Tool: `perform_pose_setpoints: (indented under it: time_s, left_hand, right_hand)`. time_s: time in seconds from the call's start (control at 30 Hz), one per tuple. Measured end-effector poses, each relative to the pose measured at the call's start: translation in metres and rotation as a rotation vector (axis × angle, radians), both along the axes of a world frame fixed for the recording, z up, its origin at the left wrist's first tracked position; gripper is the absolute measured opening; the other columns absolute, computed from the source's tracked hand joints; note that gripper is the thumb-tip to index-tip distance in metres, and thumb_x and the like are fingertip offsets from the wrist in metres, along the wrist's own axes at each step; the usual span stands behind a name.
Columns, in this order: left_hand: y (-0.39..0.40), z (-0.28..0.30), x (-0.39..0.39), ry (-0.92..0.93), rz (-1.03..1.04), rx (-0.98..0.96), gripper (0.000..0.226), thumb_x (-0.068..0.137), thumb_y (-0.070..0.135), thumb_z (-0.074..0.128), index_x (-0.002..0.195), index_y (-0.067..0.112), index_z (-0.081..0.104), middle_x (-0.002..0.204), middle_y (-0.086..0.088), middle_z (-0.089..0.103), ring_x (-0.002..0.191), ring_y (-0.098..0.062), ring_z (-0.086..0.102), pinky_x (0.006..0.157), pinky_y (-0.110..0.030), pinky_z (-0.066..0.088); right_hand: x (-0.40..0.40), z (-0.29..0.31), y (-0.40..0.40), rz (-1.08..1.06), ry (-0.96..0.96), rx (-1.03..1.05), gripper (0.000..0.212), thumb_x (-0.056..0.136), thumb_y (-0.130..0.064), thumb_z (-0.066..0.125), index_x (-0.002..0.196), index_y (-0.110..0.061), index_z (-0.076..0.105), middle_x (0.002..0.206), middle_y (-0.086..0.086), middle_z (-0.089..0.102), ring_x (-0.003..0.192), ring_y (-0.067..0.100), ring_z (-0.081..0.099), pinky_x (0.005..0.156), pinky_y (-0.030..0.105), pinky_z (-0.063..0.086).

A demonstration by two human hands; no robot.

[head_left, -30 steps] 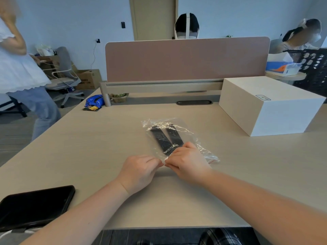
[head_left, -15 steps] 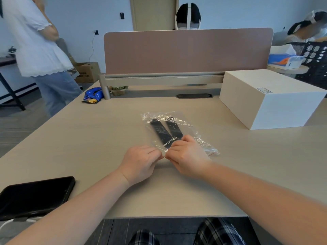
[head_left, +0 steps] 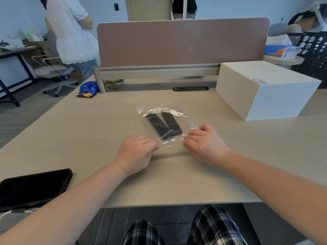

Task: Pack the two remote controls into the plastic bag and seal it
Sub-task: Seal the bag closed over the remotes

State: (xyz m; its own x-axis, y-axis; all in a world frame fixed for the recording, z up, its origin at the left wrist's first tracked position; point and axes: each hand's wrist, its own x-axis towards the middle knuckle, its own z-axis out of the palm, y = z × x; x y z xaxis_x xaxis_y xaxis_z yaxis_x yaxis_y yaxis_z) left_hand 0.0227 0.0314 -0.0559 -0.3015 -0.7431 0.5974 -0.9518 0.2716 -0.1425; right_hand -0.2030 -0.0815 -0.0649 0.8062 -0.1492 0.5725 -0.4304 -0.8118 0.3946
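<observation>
We pinch the near edge of the plastic bag (head_left: 168,124) with both hands, left hand (head_left: 136,152) and right hand (head_left: 205,144) at its opposite corners, while the two remote controls (head_left: 163,125) lie inside it side by side on the worktop (head_left: 88,131).

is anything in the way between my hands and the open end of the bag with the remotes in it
Nothing visible. The left hand and right hand sit at either end of the plastic bag mouth, both remote controls inside, bare table around.
</observation>
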Motion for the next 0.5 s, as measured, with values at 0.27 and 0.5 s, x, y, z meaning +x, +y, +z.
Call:
perform_pose_setpoints:
  time_s: [0.27,0.5]
  left_hand:
    - [0.005,-0.008,0.008,0.007,0.024,0.057,0.033,0.089,0.028,0.042,0.064,0.015,0.060,0.058,-0.001,0.064,0.055,-0.027,0.061,0.042,-0.029,0.045]
    - [0.009,-0.010,0.010,0.001,0.009,0.077,0.034,0.089,0.028,0.042,0.064,0.015,0.061,0.058,-0.001,0.065,0.055,-0.027,0.062,0.043,-0.030,0.048]
  right_hand:
    - [-0.041,-0.005,-0.013,-0.115,0.023,-0.024,0.015,0.070,0.003,0.064,0.069,-0.012,0.065,0.059,0.000,0.063,0.063,0.022,0.064,0.064,0.034,0.034]
    - [-0.065,-0.011,-0.022,-0.214,0.077,0.035,0.015,0.070,0.002,0.065,0.066,-0.013,0.063,0.062,0.000,0.066,0.062,0.023,0.064,0.060,0.032,0.038]
